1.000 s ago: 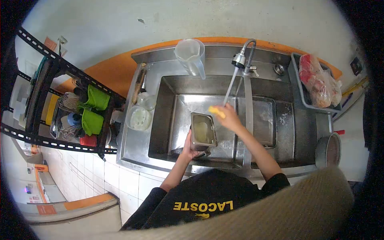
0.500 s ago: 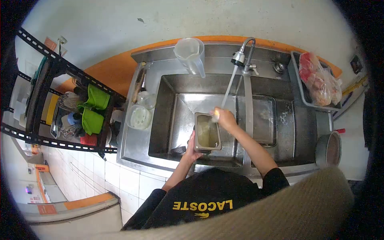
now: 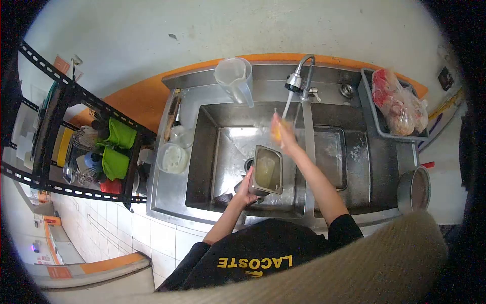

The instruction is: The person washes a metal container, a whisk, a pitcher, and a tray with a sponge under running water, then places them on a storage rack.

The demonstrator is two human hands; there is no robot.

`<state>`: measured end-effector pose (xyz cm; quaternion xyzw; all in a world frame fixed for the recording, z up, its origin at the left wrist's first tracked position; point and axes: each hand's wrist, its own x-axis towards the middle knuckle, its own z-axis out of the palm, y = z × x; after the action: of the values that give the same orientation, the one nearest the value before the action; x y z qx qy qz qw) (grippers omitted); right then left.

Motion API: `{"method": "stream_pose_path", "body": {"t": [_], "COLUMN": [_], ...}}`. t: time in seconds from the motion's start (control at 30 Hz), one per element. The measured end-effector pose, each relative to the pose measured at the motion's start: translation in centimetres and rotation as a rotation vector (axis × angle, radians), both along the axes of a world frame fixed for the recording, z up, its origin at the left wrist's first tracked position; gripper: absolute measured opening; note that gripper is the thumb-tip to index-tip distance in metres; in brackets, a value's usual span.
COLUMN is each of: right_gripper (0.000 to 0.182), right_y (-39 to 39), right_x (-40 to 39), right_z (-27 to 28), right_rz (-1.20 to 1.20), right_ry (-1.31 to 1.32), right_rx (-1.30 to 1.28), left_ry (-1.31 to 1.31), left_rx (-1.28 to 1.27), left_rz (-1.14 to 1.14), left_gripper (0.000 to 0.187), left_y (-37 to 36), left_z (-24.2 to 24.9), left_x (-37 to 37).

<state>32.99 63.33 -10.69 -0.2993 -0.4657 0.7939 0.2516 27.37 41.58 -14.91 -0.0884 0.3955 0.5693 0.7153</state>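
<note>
Centrally, near the middle of the frame: left hand (image 3: 246, 188) with fingers closed around the near end of a rectangular steel pan (image 3: 267, 171), held tilted over the left basin of the steel sink (image 3: 201, 152), some cloudy liquid inside. Just above it, right hand (image 3: 283, 133) raised under the thin water stream from the faucet (image 3: 298, 77), fingers pinching a yellow sponge (image 3: 276, 130); exact finger spread blurred, cannot tell more. Upper middle: clear plastic measuring jug (image 3: 234, 77) on the back ledge. Left of the basin: round white lid (image 3: 173, 157) and glass jar (image 3: 180, 135). Far left: black rack (image 3: 61, 101) with green cups (image 3: 117, 147). Upper right: grey tray (image 3: 377, 119) with bagged red food (image 3: 397, 104). Right edge: steel pot (image 3: 414, 190). Bottom centre: black shirt (image 3: 263, 253), yellow print reading "LACOSTE", seen upside down.
</note>
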Motion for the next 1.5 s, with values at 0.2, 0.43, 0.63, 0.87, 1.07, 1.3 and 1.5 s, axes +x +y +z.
{"method": "stream_pose_path", "body": {"t": [0.2,0.43,0.63,0.87,1.07,1.3,1.5], "right_gripper": [0.041,0.04,0.021,0.017,0.017,0.015,0.018], "right_y": [-8.3,1.1,0.1,-3.7,-6.9,-11.9,-15.9], "right_x": [1.5,3.0,5.3,5.5,8.5,13.5,14.0], "right_z": [2.9,-1.5,-2.4,-2.6,-0.7,-7.0,-13.2], "right_rz": [0.549,0.485,0.552,0.132,-0.053,-0.134,0.17], "right_ry": [-0.486,-0.665,-0.482,-0.833,-0.607,-0.259,0.043], "right_rx": [1.296,1.057,0.264,0.808,0.45,-0.581,0.524], "left_ry": [0.034,0.074,-0.084,0.006,0.44,0.939,1.519], "left_rx": [0.01,0.1,0.264,-0.085,-0.124,0.028,0.271], "left_rz": [-0.013,-0.062,0.069,0.119,0.087,-0.039,-0.311], "left_gripper": [0.064,0.067,0.064,0.061,0.024,0.012,0.02], "left_y": [0.5,-0.1,1.3,1.8,3.7,4.5,3.8], "left_z": [-3.6,-1.1,-5.7,-5.2,-7.3,-4.3,3.2], "left_x": [-0.3,-0.5,-1.8,-1.8,-1.2,-3.7,-2.9]}}
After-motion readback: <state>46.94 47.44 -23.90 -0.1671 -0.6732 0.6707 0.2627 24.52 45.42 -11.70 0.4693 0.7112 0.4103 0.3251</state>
